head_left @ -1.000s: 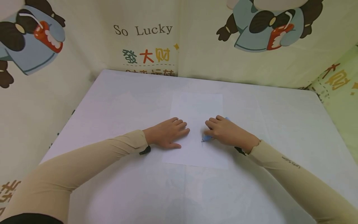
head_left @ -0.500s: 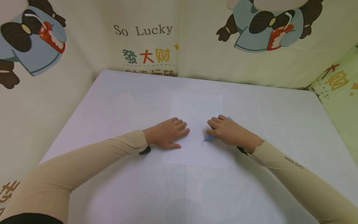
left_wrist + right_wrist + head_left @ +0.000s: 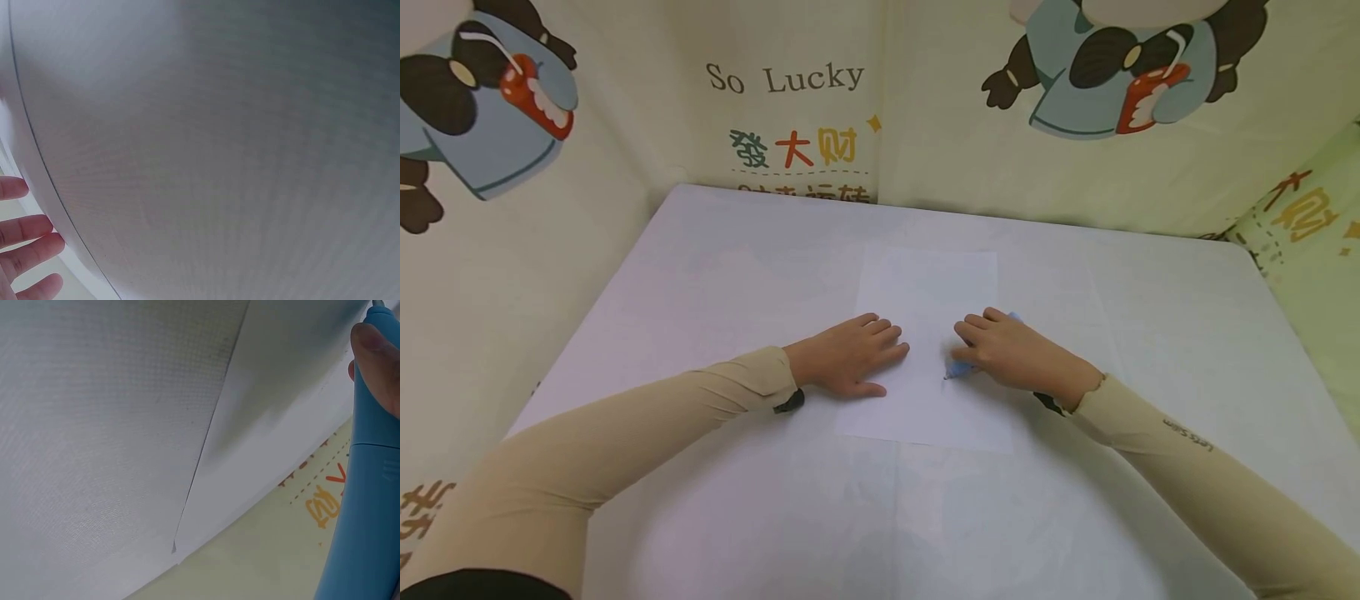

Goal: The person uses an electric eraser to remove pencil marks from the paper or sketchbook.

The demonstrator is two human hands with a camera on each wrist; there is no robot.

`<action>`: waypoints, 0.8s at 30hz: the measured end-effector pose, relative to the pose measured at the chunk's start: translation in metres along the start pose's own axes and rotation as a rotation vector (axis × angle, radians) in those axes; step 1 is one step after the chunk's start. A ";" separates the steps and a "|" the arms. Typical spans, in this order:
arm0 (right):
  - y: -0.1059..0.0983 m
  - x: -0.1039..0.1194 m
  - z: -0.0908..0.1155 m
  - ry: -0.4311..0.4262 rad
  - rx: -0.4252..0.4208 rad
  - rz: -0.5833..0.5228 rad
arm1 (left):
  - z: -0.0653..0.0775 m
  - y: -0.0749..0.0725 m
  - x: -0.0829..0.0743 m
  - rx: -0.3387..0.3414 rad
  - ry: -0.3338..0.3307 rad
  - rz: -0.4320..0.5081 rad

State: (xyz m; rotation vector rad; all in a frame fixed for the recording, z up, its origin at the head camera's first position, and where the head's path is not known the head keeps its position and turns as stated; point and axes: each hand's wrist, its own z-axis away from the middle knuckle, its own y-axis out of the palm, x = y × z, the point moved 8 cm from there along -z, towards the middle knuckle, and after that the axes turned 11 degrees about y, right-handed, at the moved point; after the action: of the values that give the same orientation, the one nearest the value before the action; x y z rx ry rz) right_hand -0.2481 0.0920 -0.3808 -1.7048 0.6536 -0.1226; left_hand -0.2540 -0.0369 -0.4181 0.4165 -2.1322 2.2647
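A sheet of white paper lies on the white table, and a short faint mark is on it near the tool's tip. The left hand rests on the sheet's left part with its fingers spread. Some of its fingertips show at the lower left in the left wrist view. Over the sheet's right side, the right hand grips a thick, blue, pen-shaped tool. Its narrow tip points down and left at the paper; whether it touches cannot be told. Thumb and fingers curl round the tool's front part, and the hand hides much of it.
The white table extends around the sheet on all sides. Behind it hangs a pale printed curtain, with more printed cloth at the left and right. A dark wrist strap shows beneath the left wrist.
My right hand has shifted slightly to the right with the blue tool, then a little back left. The left hand has stayed in place on the paper.
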 end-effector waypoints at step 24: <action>0.000 0.001 -0.001 -0.001 0.013 0.004 | -0.001 0.002 0.000 -0.006 0.004 -0.010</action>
State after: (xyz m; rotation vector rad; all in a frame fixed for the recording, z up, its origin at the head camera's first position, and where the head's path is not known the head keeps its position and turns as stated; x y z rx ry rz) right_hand -0.2474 0.0909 -0.3812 -1.6908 0.6540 -0.1225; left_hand -0.2541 -0.0358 -0.4198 0.4213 -2.1298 2.2512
